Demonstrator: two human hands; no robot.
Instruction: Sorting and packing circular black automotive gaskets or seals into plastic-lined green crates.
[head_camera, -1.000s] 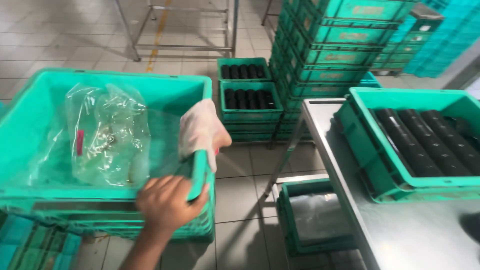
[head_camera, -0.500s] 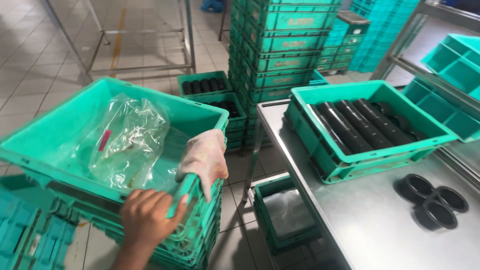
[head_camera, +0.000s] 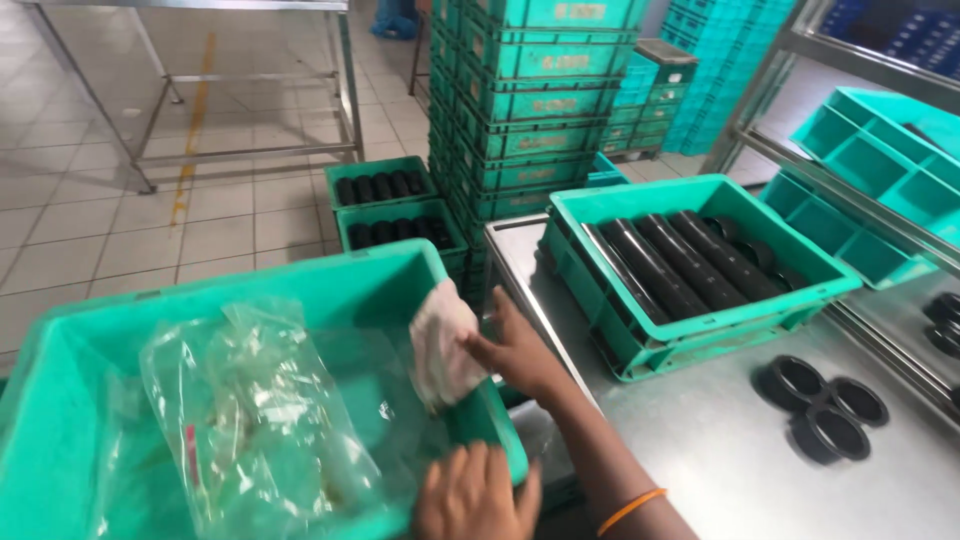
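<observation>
A pale cloth (head_camera: 442, 342) hangs over the right-hand rim of a large green crate (head_camera: 400, 275) in the foreground, and the right hand (head_camera: 515, 350) reaches across from the bench side and pinches the cloth's edge with thumb and fingers closed on it. The left hand (head_camera: 478, 492) rests lower on the near corner of the same crate, fingers spread over the rim, gripping it. Inside the crate lies a crumpled clear plastic bag (head_camera: 255, 410) with small pieces in it, too blurred to tell apart. An orange band (head_camera: 628, 510) circles the right wrist. Just to the right stands a steel bench (head_camera: 700, 440), which carries a second green crate (head_camera: 700, 260) filled with long black tubes (head_camera: 665, 262) laid side by side. Near that crate, on the bare steel, sit three black round caps (head_camera: 825, 405) close together. Behind the bench rises a tall stack of green crates (head_camera: 535, 90), and on the tiled floor (head_camera: 110, 210) in front of the stack are two low green crates (head_camera: 390, 205) holding black cylinders. A metal table frame (head_camera: 200, 80) stands farther back on the floor, and compartmented green trays (head_camera: 880, 150) rest on a rack at the right.
</observation>
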